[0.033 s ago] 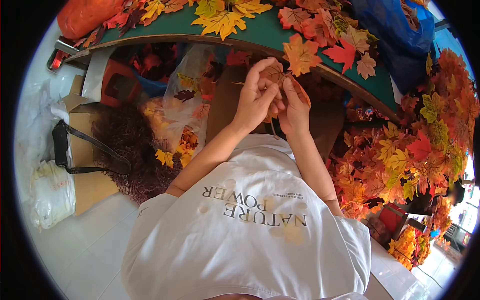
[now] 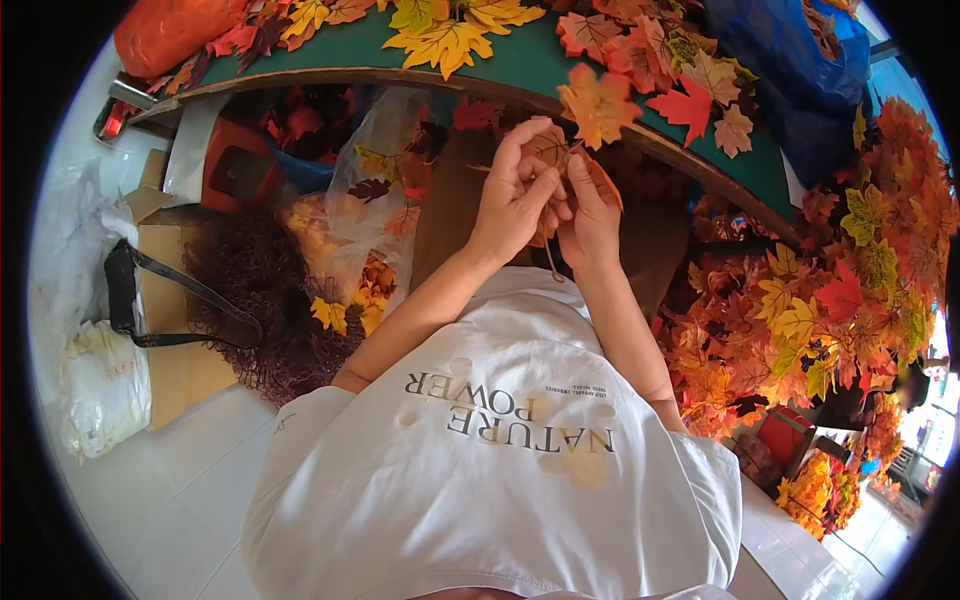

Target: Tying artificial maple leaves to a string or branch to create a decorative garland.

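My left hand (image 2: 512, 210) and my right hand (image 2: 592, 222) meet just below the table edge, fingers closed in a pinch. Between them is a sprig of artificial maple leaves with a thin brown stem (image 2: 551, 262), its lower end curling down between my wrists. A brownish-orange leaf (image 2: 548, 148) shows by my left fingers. Another orange edge sticks out behind my right fingers. Above my right hand an orange-yellow maple leaf (image 2: 600, 105), blurred, stands out in front of the table edge. The exact pinch point is partly hidden by my fingers.
The green table (image 2: 345, 50) curves across the top, bearing yellow leaves (image 2: 445, 45), red leaves (image 2: 690, 108) and a blue bag (image 2: 800, 70). A big heap of autumn leaves (image 2: 800, 310) fills the right. At left are dark purple curly strands (image 2: 265, 300), a cardboard box (image 2: 175, 385) and plastic bags (image 2: 100, 400).
The orange-yellow leaf above my right hand has shifted slightly left and blurred. The stem's lower end has swung a little to the right. Both hands stay nearly in place.
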Available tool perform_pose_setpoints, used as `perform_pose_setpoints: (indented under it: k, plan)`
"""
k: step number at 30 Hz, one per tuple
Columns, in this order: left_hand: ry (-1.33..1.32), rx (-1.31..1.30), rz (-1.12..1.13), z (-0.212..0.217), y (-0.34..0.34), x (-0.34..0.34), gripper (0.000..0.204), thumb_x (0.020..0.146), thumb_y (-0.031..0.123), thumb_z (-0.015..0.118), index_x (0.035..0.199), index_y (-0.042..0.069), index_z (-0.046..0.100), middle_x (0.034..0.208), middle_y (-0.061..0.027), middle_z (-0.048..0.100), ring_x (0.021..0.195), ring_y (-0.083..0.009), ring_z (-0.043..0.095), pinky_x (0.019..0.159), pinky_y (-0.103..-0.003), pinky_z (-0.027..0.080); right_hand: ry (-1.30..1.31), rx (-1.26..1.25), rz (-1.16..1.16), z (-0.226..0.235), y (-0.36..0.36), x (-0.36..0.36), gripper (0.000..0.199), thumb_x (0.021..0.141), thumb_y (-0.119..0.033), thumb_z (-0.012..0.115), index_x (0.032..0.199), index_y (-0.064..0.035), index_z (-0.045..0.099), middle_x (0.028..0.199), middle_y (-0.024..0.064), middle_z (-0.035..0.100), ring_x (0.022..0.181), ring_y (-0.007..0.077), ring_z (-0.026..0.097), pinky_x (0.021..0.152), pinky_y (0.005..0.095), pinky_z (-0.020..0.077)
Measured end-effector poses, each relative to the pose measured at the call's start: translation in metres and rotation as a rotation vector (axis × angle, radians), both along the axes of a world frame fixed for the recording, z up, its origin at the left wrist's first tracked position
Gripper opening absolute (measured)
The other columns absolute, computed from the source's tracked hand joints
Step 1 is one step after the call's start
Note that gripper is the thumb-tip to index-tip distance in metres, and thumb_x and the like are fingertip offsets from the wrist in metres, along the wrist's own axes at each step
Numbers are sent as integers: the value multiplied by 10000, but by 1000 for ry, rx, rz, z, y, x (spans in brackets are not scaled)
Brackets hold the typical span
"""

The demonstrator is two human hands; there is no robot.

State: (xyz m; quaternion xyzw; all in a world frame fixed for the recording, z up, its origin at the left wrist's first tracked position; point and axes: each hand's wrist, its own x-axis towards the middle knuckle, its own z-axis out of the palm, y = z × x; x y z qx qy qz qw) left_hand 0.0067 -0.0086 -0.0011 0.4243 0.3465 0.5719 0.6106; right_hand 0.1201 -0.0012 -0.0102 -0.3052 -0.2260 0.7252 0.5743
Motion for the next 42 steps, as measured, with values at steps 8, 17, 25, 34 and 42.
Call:
perform_pose_setpoints:
  k: [8,17,25,34,42]
  plan:
    - [-105,-3,-6,-7,0,6,437,923,38,480,1327,127,337,757,-50,543,594,-111,580,485,-201,436,-44,-24,-51,-7,0,2,148,947,-187,507,928,-46,550,708,13,520,520,77,425,451,231,397]
    - [-80,-16,-12,-12,1,5,396,929,56,483,1303,129,376,772,-23,560,613,-99,582,495,-189,420,-50,22,-30,-10,-1,3,131,936,-161,517,924,-34,543,696,26,519,508,92,428,451,242,400]
    - [-67,-35,-25,-10,-1,4,391,926,51,482,1297,116,378,770,-31,558,613,-106,580,504,-198,428,-51,22,-43,-13,0,5,114,927,-143,530,922,-32,553,702,40,538,509,109,461,449,245,408]
    - [-99,-48,-11,-11,0,5,395,918,37,486,1292,112,385,767,-29,554,605,-106,578,502,-196,427,-16,60,-38,-18,0,5,116,905,-131,567,901,-16,578,699,45,552,513,110,463,435,263,424]
    - [-83,-50,-21,-12,0,4,398,910,28,487,1290,99,389,765,-36,560,599,-108,579,506,-200,432,-35,39,-30,-18,-2,3,108,927,-149,535,908,-46,562,693,24,529,518,90,443,458,231,393]
